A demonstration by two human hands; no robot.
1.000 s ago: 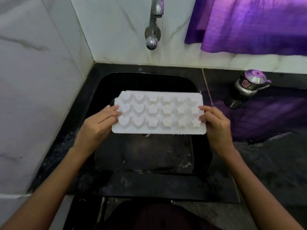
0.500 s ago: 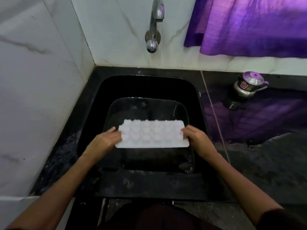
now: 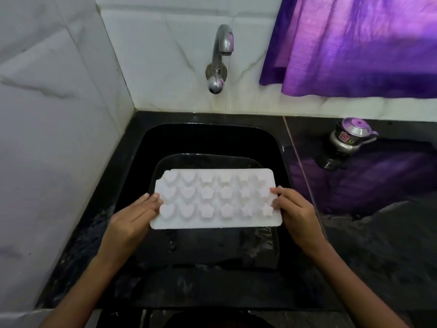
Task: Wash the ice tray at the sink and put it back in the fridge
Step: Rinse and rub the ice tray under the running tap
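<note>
The white ice tray [image 3: 216,198] hangs level over the black sink [image 3: 276,147], with the tap [image 3: 218,58] at twelve o'clock from it. The left hand [image 3: 128,223] grips its nine o'clock end and the right hand [image 3: 295,213] its three o'clock end, fingers curled over the flat border. It looks light and probably flexible (silicone, I would guess), so it would likely sag or twist if held by one end. Wet, that smooth rim could slip; holding both short ends seems wise. A small steel kettle [image 3: 350,138] stands at two o'clock.
</note>
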